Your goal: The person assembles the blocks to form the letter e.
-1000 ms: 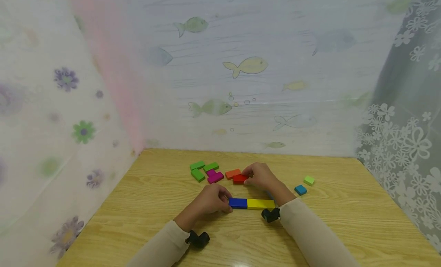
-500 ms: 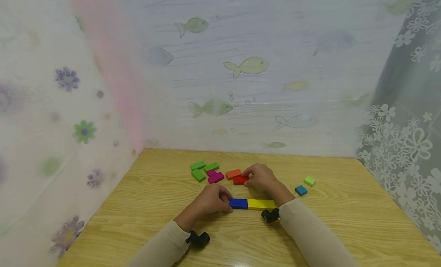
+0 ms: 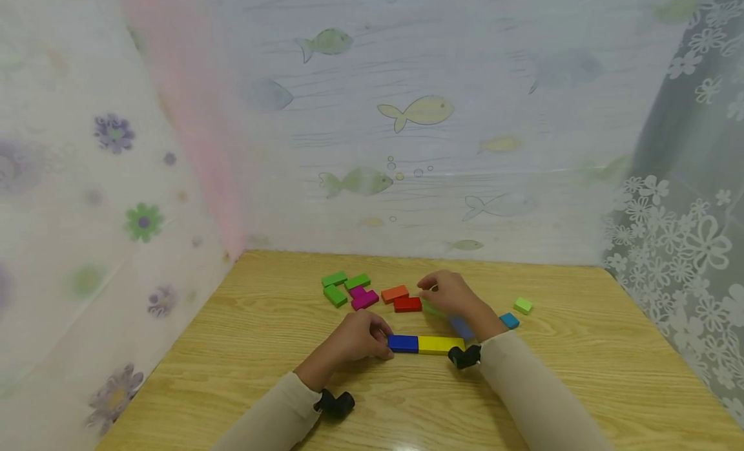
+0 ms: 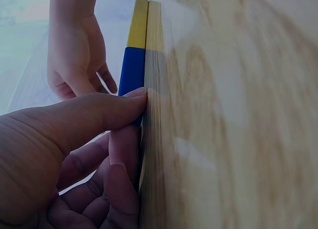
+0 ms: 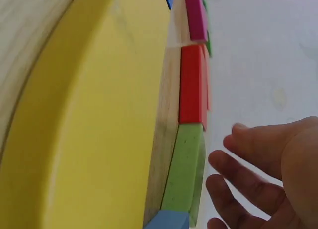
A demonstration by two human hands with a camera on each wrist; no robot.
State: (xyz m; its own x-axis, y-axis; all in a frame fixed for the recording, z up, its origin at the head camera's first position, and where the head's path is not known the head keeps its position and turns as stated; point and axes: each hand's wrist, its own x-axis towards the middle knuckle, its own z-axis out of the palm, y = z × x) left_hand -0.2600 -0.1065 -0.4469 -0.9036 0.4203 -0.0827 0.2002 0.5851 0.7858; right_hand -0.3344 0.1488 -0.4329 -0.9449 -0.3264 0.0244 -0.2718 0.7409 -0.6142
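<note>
My left hand (image 3: 359, 338) pinches the left end of a dark blue block (image 3: 402, 344) between thumb and fingers. A longer yellow block (image 3: 440, 345) lies end to end with it on the wooden table. Farther back my right hand (image 3: 450, 293) hovers with fingers loosely spread and nothing between them. Beside those fingers in the right wrist view is a light green block (image 5: 184, 169), partly covered by the hand in the head view. It adjoins a red block (image 5: 191, 85). A pale blue block (image 3: 461, 327) shows partly under the right wrist. Behind the red block sits an orange block (image 3: 395, 293).
Several green blocks (image 3: 334, 296) and magenta pieces (image 3: 365, 300) lie at the back left. To the right are a small blue block (image 3: 509, 320) and a small lime block (image 3: 523, 305). A fish-printed curtain (image 3: 349, 115) borders the table's (image 3: 581, 373) far edge.
My right hand has come off the red block and moved slightly right and back, uncovering part of the light green and pale blue blocks. The left hand stays on the blue block.
</note>
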